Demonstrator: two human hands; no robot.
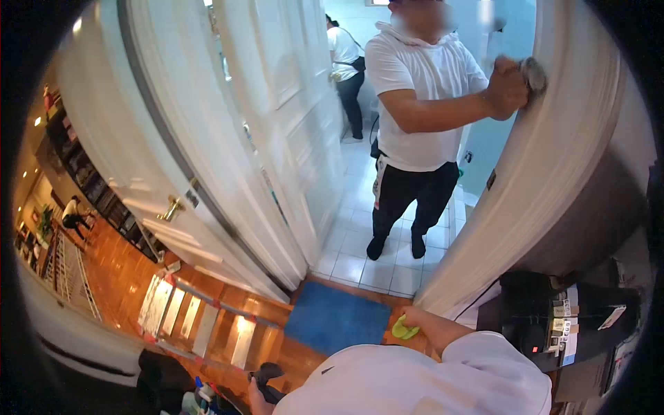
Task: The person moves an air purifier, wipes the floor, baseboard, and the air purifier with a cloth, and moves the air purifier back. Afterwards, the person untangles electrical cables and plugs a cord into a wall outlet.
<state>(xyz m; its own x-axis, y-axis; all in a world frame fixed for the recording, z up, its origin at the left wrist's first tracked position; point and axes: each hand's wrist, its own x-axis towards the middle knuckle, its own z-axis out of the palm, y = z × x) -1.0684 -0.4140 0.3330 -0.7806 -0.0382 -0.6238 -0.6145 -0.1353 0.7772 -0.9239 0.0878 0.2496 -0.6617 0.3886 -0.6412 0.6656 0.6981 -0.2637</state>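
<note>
Right hand (413, 316): reaches down beyond the torso, fingers bent together round the upper edge of a lime-green cloth (403, 330), possibly a sponge. Gripping only that edge leaves most of it hanging free below the fingers.
Left hand (256, 400): low and close to the body, apparently curled round a dark grey cloth (267, 374) that bunches above it; the fingertips are hidden, so how tightly they close cannot be told.
Blue mat (337, 315): ahead of and between the hands, just outside the tiled doorway, probably to catch wet or dirt from feet.
Ladder (205, 330): ahead of the left hand, beside the mat, probably set there to leave the doorway passable.
Spray bottle (202, 391): left of the left hand, within easy reach.
Co-worker (422, 104): ahead of the right hand, standing on the tiles, fingers closed on a grey pad (534, 75) held against the door frame (553, 159), which keeps its face on the paint.
</note>
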